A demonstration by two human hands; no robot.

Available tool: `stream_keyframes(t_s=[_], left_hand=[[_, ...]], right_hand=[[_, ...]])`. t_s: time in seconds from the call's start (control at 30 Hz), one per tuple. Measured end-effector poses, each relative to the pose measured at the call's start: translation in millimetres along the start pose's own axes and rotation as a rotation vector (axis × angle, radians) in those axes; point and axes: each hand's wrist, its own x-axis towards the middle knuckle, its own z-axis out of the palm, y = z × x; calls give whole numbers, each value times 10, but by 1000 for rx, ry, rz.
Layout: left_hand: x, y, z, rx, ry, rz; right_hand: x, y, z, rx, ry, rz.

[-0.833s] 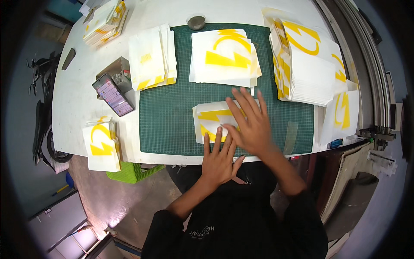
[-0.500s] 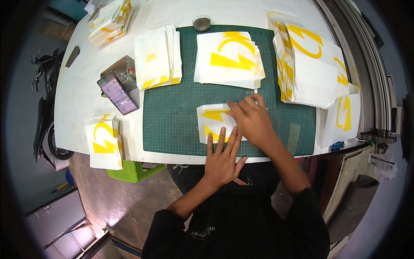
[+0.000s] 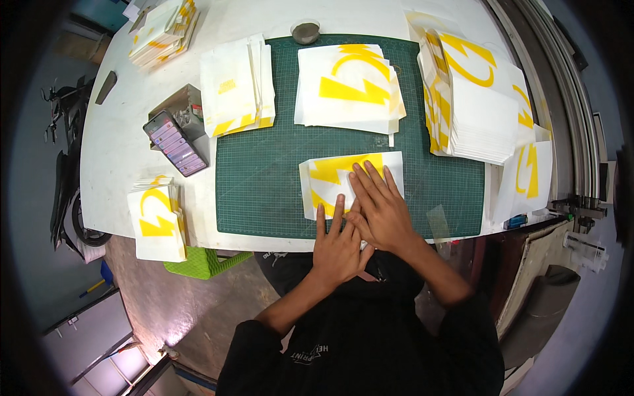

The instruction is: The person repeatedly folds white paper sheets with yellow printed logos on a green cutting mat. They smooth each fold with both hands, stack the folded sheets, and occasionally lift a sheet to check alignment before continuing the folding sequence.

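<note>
A folded white paper piece with yellow print [image 3: 323, 188] lies on the green cutting mat [image 3: 264, 191], near its front edge. My left hand [image 3: 340, 244] rests with fingers stretched over the paper's lower edge. On the paper's right half lies my right hand [image 3: 382, 214], flat, its fingers pointing up and its thumb side touching my left fingers. A small bit of something white shows by my left thumb; what it is I cannot tell. Farther up the mat sits a stack of similar printed sheets [image 3: 353, 92].
Folded paper stacks stand at the upper left [image 3: 228, 86], far left [image 3: 165, 33], near left [image 3: 157, 221] and right [image 3: 482, 112]. A phone [image 3: 175, 143] leans on a grey box [image 3: 188, 102]. A round dish [image 3: 306, 32] stands behind the mat. A clear strip [image 3: 437, 221] lies near my right forearm.
My right hand has come down from the paper's top edge, going from curled to flat. The paper's upper right part now shows. The clear strip has shifted slightly toward me.
</note>
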Motion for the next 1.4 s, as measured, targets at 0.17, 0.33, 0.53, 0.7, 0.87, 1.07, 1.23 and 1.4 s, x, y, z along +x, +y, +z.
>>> stream_keyframes(t_s=[0.17, 0.33, 0.53, 0.7, 0.87, 1.07, 1.23, 1.4], left_hand=[[21, 22, -29, -11, 3, -20], [33, -1, -105, 19, -20, 5], [152, -423, -154, 22, 189, 79], [389, -605, -266, 82, 171, 141], [475, -679, -378, 62, -18, 17], [484, -774, -408, 106, -43, -12], [493, -743, -392, 114, -35, -5], [481, -794, -355, 111, 21, -7]], right_hand=[[106, 125, -35, -36, -23, -27], [139, 181, -45, -67, -40, -27], [156, 154, -81, -109, -77, -15], [160, 161, -67, -118, -100, -9], [152, 160, -63, -116, -96, -10], [61, 337, -183, -143, -112, 16], [-93, 551, -510, -293, -120, 133], [-627, 249, -863, -68, 157, 287]])
